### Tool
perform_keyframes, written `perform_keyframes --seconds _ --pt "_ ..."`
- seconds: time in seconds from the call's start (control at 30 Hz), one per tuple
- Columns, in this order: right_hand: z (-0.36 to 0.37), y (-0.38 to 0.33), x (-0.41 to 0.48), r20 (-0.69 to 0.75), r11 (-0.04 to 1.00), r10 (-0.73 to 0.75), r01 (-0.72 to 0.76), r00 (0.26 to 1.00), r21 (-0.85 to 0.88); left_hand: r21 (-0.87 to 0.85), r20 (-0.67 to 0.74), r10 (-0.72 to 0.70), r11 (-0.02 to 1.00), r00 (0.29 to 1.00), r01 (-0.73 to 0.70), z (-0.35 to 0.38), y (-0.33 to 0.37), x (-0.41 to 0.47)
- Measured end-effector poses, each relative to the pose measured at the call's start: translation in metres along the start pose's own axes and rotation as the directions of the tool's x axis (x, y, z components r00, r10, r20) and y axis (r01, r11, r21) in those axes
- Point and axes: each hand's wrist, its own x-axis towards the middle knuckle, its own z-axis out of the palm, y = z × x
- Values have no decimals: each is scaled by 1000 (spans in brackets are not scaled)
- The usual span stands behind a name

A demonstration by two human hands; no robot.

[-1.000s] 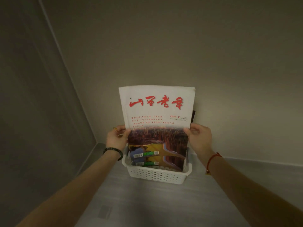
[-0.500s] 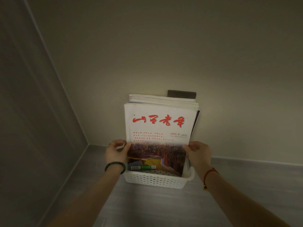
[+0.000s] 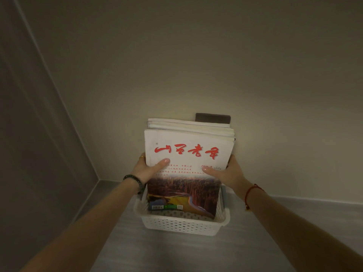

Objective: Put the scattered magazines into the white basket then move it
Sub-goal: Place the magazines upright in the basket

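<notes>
A white perforated basket (image 3: 180, 225) sits on a grey surface against the back wall. Several magazines stand upright in it, leaning back toward the wall. The front magazine (image 3: 188, 146) has a white cover with red characters and a brown landscape picture. My left hand (image 3: 146, 169) grips the stack's left edge, thumb across the front cover. My right hand (image 3: 225, 172) grips the right edge, thumb on the cover too. A dark magazine (image 3: 212, 118) shows at the back of the stack.
The grey surface (image 3: 196, 252) runs into a corner; a grey side wall (image 3: 39, 154) closes the left, and the beige back wall (image 3: 196, 65) stands right behind the basket. The surface continues to the right of the basket.
The front magazine has dropped down into the basket in front of the others. Both hands have slid inward, with thumbs now lying across its cover.
</notes>
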Motion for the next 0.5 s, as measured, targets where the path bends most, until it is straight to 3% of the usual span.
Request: perform_keyframes --seconds 0.1,0.33,0.5 --pt "1 4 2 -10 999 -10 11 1000 36 -84 -45 -4 996 999 0 2 -10 5" --pt "5 3 -9 -58 980 -189 192 980 45 -231 -149 140 958 979 -173 1 -24 -1" --pt "5 -5 -4 -58 959 -275 278 960 52 -183 -195 271 934 943 -306 -5 -14 -1"
